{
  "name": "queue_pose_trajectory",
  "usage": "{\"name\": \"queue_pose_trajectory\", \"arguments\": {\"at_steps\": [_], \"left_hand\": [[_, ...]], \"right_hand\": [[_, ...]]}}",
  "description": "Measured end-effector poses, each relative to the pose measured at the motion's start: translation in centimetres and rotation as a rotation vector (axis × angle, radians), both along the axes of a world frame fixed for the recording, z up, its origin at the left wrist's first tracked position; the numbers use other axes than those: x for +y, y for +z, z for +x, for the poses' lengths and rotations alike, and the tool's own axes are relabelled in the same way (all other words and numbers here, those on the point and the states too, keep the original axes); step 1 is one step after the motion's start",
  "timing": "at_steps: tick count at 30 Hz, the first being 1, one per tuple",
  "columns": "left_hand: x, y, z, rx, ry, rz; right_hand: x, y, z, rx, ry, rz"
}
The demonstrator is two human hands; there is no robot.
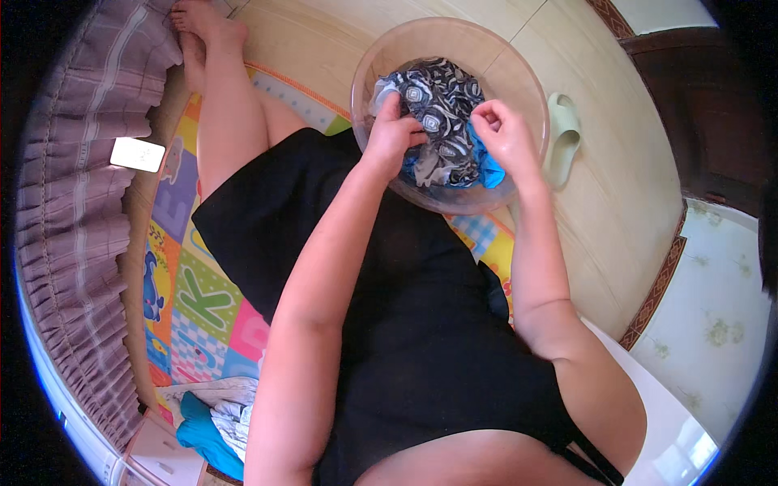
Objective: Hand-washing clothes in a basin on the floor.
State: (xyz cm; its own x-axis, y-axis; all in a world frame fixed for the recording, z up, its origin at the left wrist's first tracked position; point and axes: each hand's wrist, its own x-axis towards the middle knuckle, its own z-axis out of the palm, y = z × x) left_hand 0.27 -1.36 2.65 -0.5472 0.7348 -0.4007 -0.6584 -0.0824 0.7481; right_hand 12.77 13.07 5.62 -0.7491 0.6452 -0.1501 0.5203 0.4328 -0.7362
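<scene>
A large clear plastic basin (451, 27) stands on the floor before me. In it lies a crumpled black, grey and white patterned cloth (447, 91), with a bright blue cloth (490, 170) at its lower right. My left hand (392, 135) rests on the patterned cloth at the basin's left side, near a whitish piece of fabric (384, 92); whether it grips anything is unclear. Over the right part of the basin, my right hand (503, 133) is held with its fingers curled near the cloths' edge; I cannot tell whether fabric is between them.
A colourful play mat (203, 297) lies under my legs. A pale green slipper (564, 141) is right of the basin. Teal and grey clothes (209, 431) lie at lower left, beside a small drawer unit (164, 452). A purple curtain (79, 200) hangs at left, near a lit white rectangular object (137, 155).
</scene>
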Motion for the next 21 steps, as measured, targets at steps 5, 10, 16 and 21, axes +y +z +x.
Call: {"name": "queue_pose_trajectory", "arguments": {"at_steps": [5, 10, 16, 21], "left_hand": [[-0.4, -0.3, -0.3, -0.042, -0.022, 0.041], [-0.4, -0.2, -0.1, 0.017, -0.046, -0.050], [0.4, -1.2, 0.3, 0.324, -0.112, -0.193], [0.6, -3.3, 1.4, 0.867, -0.097, -0.396]], "right_hand": [[-4.7, 0.5, 0.2, -0.302, 0.218, 0.432], [-0.8, -1.6, 0.5, -0.180, -0.003, 0.138], [3.5, 3.8, 1.1, 0.641, -0.379, -0.560], [6.0, 5.8, 2.4, 0.978, -0.612, -0.183]]}}
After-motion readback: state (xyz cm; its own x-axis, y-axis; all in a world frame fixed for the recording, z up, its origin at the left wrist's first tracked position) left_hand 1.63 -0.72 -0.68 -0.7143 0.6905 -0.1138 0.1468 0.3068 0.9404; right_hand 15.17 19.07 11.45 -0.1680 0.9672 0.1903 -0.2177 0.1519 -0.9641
